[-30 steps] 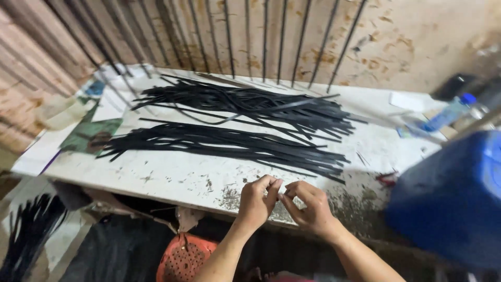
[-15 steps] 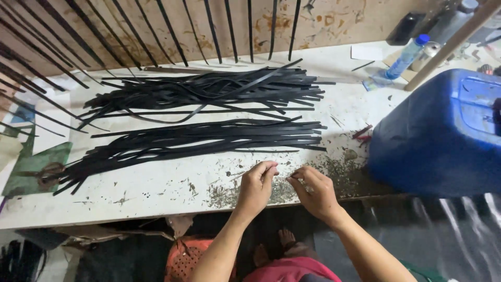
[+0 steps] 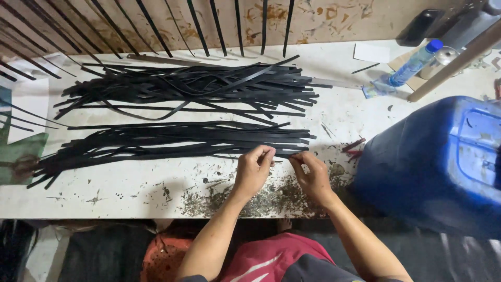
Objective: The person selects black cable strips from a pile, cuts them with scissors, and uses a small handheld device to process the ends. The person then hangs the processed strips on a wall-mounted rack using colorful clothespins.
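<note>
Both hands, left hand [image 3: 253, 168] and right hand [image 3: 312, 175], pinch-grip one black strip [image 3: 282, 154] end: thin, limp, light; likely best held near its tip.

Both hands seen at near edge of white tabletop [image 3: 130, 193]. Left hand [image 3: 254, 169] and right hand [image 3: 312, 175] pinched on end of thin black strip [image 3: 282, 155], pulled off near bundle of black strips [image 3: 172, 142]. Second bundle [image 3: 193, 86] laid further back. Blue jerrycan [image 3: 438, 162] parked right, plastic bottle [image 3: 412, 65] behind it.
</note>
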